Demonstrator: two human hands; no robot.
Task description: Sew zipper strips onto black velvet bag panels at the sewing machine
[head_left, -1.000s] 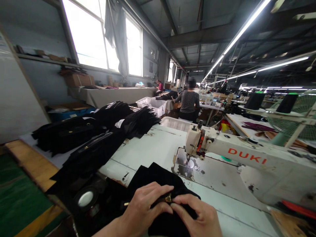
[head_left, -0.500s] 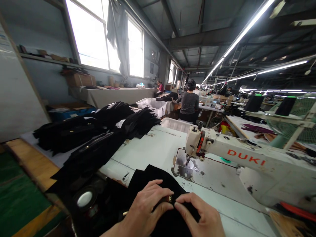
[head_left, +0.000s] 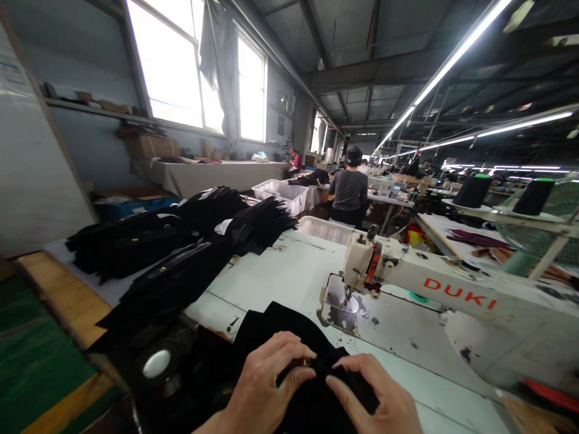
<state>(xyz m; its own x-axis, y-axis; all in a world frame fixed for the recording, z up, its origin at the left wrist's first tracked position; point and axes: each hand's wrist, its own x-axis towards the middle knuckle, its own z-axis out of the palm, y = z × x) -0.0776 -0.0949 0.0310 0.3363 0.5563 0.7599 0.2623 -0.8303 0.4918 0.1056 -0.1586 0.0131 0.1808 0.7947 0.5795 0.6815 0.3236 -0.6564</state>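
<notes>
A piece of black fabric (head_left: 289, 319) lies over the near edge of the sewing table, under both hands. My left hand (head_left: 271, 377) pinches it between thumb and fingers, and a small gold-coloured metal piece shows at the fingertips. Just to the right, my right hand (head_left: 371, 392) grips a raised fold of the same black fabric between thumb and forefinger. A narrow gap separates the two hands. Beyond them stands the white sewing machine (head_left: 407, 271), its needle and metal plate away from the fabric.
Stacks of black fabric pieces (head_left: 181, 235) cover the table's left side. White plastic bins (head_left: 283, 196) stand behind the table. A person in a dark top (head_left: 350, 190) works further back. Black thread cones (head_left: 473, 190) and a green fan (head_left: 520, 229) are at the right.
My right hand has shifted slightly right, widening the gap between the hands, and more of the fabric fold shows there. The left hand keeps its pinch. The view has shifted a little.
</notes>
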